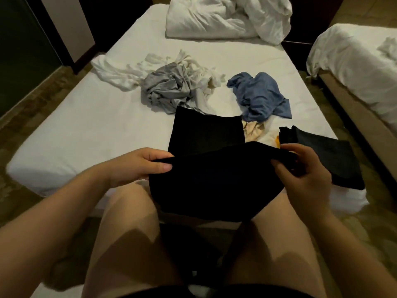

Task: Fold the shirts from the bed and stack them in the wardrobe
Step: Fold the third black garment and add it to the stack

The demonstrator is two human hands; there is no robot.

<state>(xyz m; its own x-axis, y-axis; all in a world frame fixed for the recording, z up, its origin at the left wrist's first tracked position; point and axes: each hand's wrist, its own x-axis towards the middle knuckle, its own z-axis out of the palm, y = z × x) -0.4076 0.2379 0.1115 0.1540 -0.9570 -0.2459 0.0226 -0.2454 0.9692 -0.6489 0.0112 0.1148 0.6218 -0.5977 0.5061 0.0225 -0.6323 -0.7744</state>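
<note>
l+r hands point(139, 166) point(300, 168) pinch soft black shirt point(214, 186), half-folded rect.

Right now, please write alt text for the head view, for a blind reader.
The left hand and right hand grip a half-folded black shirt over a white bed. A grey shirt, a blue shirt and a white shirt lie crumpled behind.

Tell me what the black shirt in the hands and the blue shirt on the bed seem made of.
Black shirt: probably soft matte knit, like cotton jersey; it sags limply between the left hand and right hand, without shine. Blue shirt: likely thin matte jersey, crumpled in soft creases. The exact fibre cannot be told.
</note>
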